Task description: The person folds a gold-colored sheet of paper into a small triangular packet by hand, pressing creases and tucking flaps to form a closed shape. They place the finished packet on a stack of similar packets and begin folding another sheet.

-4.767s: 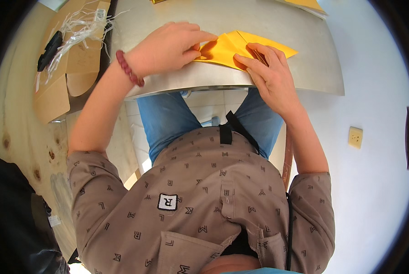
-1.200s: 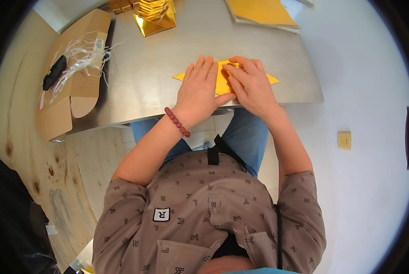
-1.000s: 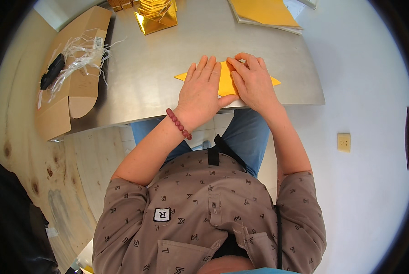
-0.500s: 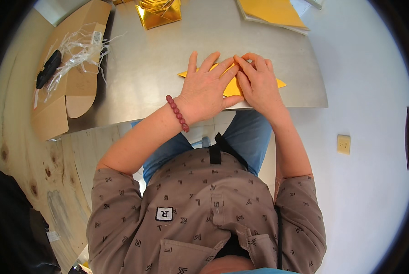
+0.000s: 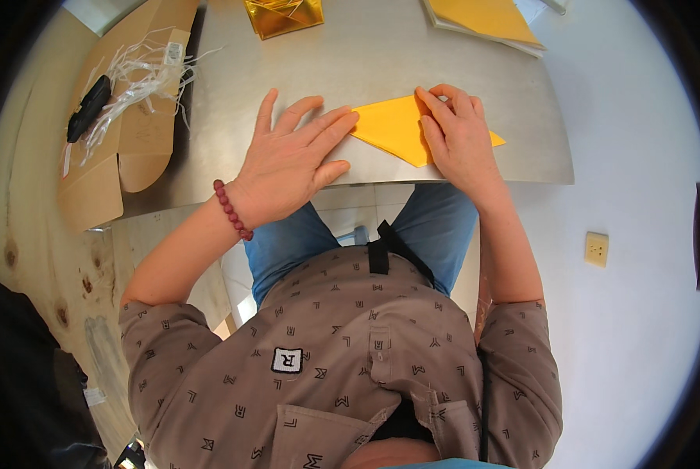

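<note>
A folded sheet of yellow paper (image 5: pixel 393 125) lies flat near the table's front edge, with a pointed tip at its right and a corner toward me. My right hand (image 5: pixel 461 141) grips its right part, fingers bent around the upper corner and thumb pressed on the paper. Resting at the paper's left end is my left hand (image 5: pixel 287 152), its fingers spread and only the fingertips touching the edge. A beaded bracelet (image 5: pixel 232 209) circles my left wrist.
Shiny gold folded paper pieces (image 5: pixel 283 17) stand at the back of the metal table (image 5: pixel 365 59). A stack of yellow sheets (image 5: pixel 486 22) lies back right. At the left, an opened cardboard box (image 5: pixel 143 144) carries white plastic strips (image 5: pixel 135 86) and a black object (image 5: pixel 89 108).
My left hand has slid left off the middle of the yellow paper, uncovering more of it. My right hand stays on the right part.
</note>
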Available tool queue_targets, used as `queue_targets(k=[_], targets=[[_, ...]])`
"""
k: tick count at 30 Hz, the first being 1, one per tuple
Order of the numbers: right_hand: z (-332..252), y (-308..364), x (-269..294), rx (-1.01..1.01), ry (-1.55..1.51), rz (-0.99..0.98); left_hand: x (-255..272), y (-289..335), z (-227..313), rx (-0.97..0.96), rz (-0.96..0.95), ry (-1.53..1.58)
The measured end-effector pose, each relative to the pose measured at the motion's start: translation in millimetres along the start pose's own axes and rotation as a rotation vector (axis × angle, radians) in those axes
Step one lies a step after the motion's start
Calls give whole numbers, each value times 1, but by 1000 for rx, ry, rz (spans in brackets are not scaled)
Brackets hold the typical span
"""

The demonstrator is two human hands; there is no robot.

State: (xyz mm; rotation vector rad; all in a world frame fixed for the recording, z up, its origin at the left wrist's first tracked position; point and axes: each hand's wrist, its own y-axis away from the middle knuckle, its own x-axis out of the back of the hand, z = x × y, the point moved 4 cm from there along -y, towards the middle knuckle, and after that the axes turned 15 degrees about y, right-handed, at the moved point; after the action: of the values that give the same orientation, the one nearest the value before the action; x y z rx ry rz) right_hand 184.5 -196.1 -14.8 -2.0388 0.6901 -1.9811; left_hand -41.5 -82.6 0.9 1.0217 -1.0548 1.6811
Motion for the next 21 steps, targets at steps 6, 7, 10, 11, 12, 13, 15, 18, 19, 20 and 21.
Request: queue_targets(k=[6,7,10,11,12,13,15,18,19,20,21], targets=[[1,0,-1,-4,6,-11,12,23,-6,46,-25,24],[1,0,-1,-7,8,-14,12,25,-6,63,-35,30],[0,0,-1,-1,9,-10,16,27,-6,68,-24,47],[0,0,-1,-2,-1,-14,19,26,-5,62,29,69],[0,0,-1,-5,-10,-16,22,23,-4,54,81,91],[0,1,-1,1,-19,-9,25,19,-4,60,121,110],[1,1,-1,-3,-2,-6,26,6,1,-43,212,176],[0,1,-2,16,-1,15,11,-24,7,-137,215,249],[0,0,-2,24,-1,22,6,-31,8,-165,198,271],[2,0,-1,13,-19,11,0,-35,9,-167,148,193],[2,0,-1,-1,-40,-2,-4,-36,9,-151,128,182]])
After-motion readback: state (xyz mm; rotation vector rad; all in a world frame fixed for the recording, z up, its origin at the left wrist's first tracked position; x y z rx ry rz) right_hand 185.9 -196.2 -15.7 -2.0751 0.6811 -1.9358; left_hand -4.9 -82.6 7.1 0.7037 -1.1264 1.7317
